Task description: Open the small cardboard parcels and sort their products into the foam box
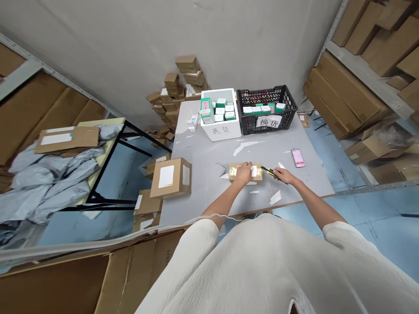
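Note:
A small brown carton (258,177) with shiny tape and a white label lies on the grey table (203,152). On top of it rests my left hand (244,173), fingers pressed together over the box; whether they pinch anything is hidden. My right hand (284,175) is closed around a yellow and black box cutter (270,172), whose tip reaches the carton's right end. Scraps of white paper (275,197) lie around the carton.
At the table's back stand a white foam bin (221,131) and a black crate (266,124), both holding green and white boxes. A pink phone-like item (298,158) lies right; a larger carton (171,178) sits at the left edge.

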`<action>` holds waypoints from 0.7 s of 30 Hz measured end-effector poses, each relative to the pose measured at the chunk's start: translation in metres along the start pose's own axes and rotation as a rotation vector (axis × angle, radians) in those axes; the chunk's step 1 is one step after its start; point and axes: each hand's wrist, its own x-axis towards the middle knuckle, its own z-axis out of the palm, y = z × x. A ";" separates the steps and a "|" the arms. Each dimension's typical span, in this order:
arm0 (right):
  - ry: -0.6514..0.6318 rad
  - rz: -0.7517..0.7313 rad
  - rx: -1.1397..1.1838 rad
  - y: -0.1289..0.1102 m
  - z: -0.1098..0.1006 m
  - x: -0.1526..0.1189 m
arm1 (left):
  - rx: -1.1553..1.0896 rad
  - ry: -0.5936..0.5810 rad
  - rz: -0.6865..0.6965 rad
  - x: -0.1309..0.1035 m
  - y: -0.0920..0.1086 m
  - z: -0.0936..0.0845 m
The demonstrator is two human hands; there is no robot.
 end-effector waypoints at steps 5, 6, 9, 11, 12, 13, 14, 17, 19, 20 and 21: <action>0.049 -0.109 -0.183 -0.006 0.009 -0.009 | 0.016 -0.016 0.009 0.009 -0.004 0.001; 0.060 -0.127 -0.215 -0.007 0.010 -0.010 | 0.022 -0.023 0.022 0.011 -0.005 0.003; 0.072 -0.178 -0.294 -0.006 0.012 -0.012 | 0.049 -0.062 0.058 0.016 -0.008 0.008; 0.067 -0.194 -0.348 -0.004 0.012 -0.011 | 0.057 -0.079 0.070 0.020 -0.009 0.011; 0.062 -0.196 -0.371 -0.002 0.013 -0.010 | 0.056 -0.081 0.071 0.021 -0.010 0.012; 0.059 -0.196 -0.389 -0.001 0.013 -0.010 | 0.053 -0.081 0.070 0.022 -0.011 0.012; 0.059 -0.195 -0.402 0.000 0.013 -0.009 | 0.049 -0.080 0.069 0.022 -0.012 0.013; 0.070 -0.184 -0.426 0.000 0.014 -0.008 | 0.041 -0.066 0.092 0.018 -0.015 0.014; 0.078 -0.180 -0.439 -0.002 0.015 -0.009 | 0.031 -0.043 0.127 0.013 -0.016 0.015; 0.080 -0.180 -0.444 -0.003 0.015 -0.009 | 0.025 -0.034 0.140 0.011 -0.017 0.015; 0.082 -0.180 -0.448 -0.004 0.015 -0.010 | 0.018 -0.029 0.146 0.008 -0.017 0.016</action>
